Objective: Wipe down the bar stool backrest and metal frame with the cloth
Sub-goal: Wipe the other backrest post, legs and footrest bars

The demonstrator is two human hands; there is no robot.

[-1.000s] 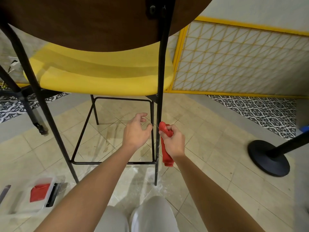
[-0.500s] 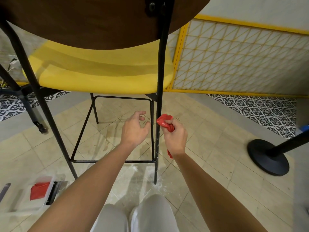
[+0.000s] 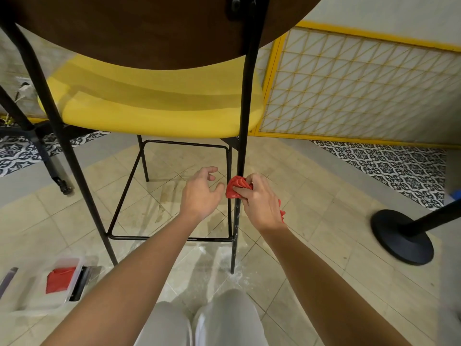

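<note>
Right hand [image 3: 259, 203]: fingers curled round bunched red cloth [image 3: 235, 187], thumb pinching it from the left. Cloth pressed against black metal leg [image 3: 243, 121] on the stool's right side, below yellow seat [image 3: 159, 108] and above footrest bar [image 3: 169, 238]; tail of cloth showing under the palm near the wrist. Left hand [image 3: 199, 193]: relaxed, fingers loosely spread, holding nothing, just left of cloth and leg. Dark wooden backrest [image 3: 149, 28] at top of view, well above both hands. Clear tub [image 3: 62, 305] with second red cloth [image 3: 59, 279] on floor, lower left.
</note>
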